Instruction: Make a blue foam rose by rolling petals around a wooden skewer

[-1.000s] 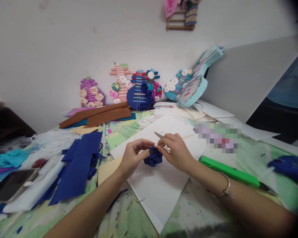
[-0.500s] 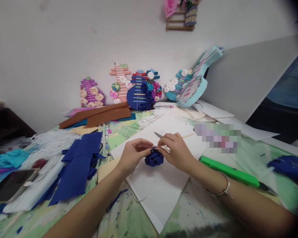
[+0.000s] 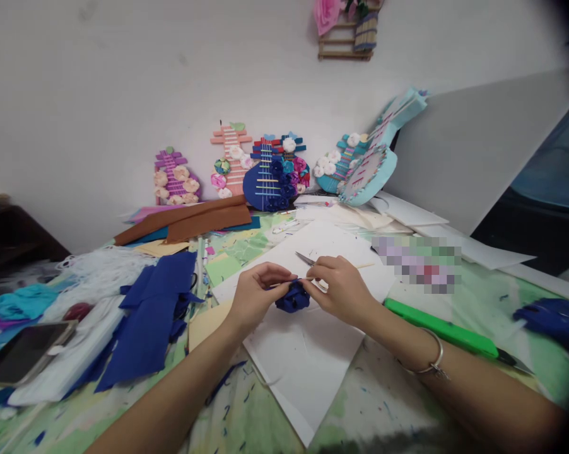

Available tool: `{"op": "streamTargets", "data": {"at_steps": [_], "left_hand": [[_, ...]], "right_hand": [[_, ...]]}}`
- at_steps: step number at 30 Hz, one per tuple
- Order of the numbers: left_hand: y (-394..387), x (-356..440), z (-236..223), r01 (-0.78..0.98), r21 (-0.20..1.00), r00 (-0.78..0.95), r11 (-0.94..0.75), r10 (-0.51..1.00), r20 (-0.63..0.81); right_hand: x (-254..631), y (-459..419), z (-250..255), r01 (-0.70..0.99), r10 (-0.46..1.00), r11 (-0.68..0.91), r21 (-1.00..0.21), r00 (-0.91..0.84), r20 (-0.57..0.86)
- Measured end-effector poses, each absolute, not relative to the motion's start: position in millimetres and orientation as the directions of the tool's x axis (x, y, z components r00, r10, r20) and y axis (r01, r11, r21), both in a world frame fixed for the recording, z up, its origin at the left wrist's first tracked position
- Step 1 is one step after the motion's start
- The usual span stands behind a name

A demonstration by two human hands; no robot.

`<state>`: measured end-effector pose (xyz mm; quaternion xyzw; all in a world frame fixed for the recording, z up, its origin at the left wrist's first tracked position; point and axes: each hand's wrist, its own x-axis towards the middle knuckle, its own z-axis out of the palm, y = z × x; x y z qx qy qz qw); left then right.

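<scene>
A dark blue crepe-paper flower (image 3: 293,299) is held just above white paper sheets (image 3: 308,372). My left hand (image 3: 258,293) pinches its upper left edge between thumb and fingers. At the flower's upper right, my right hand (image 3: 339,287) is closed, thumb against fingertips. A thin wooden stick (image 3: 366,265) runs out behind that hand, and its middle is hidden by the fingers. Scissors (image 3: 305,258) lie partly under the right hand, only the blades showing. Where the fingertips meet the flower, fine detail is too small to make out.
Blue crepe paper (image 3: 145,328), white string (image 3: 99,271) and a phone (image 3: 24,353) lie left. A green utility knife (image 3: 448,328) with its blade out rests near my right forearm, a blue glue gun (image 3: 549,318) beyond it. Decorated paper guitars (image 3: 260,183) lean against the wall.
The stick behind my right hand now lies at a flatter angle. The flower has turned slightly and shifted a little up and left between my hands. Both hands keep their pinch.
</scene>
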<state>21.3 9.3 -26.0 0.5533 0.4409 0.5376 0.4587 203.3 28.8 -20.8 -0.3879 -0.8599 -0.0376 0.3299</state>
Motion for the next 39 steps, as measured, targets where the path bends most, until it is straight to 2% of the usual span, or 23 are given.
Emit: {"op": "streamTargets", "data": {"at_steps": [9,15,21,30,36,39], "left_hand": [[7.8,19.1,-18.5,0.228,0.929,0.087,-0.292,0.956,0.279],[6.3,19.2,-16.0,0.320,0.890,0.123,-0.324,0.946,0.300],[5.0,19.7,-16.6,0.414,0.824,0.154,-0.387,0.922,0.356],[0.0,20.8,-18.2,0.572,0.635,0.131,-0.519,0.822,0.555],[-1.2,21.5,-20.6,0.707,0.354,0.224,-0.611,0.670,0.708],[-2.1,21.6,-20.6,0.732,0.306,0.265,-0.608,0.668,0.696]], "right_hand": [[201.2,25.1,-20.5,0.682,0.544,0.724,-0.101,-0.476,0.692],[200.0,24.9,-21.5,0.683,0.487,0.730,-0.020,-0.499,0.717],[199.4,22.4,-20.4,0.680,0.460,0.733,0.012,-0.508,0.729],[197.7,19.9,-18.4,0.707,0.493,0.707,-0.019,-0.474,0.729],[195.7,18.1,-19.1,0.727,0.480,0.686,0.002,-0.455,0.750],[194.8,16.4,-19.6,0.731,0.485,0.682,0.011,-0.463,0.742]]}}
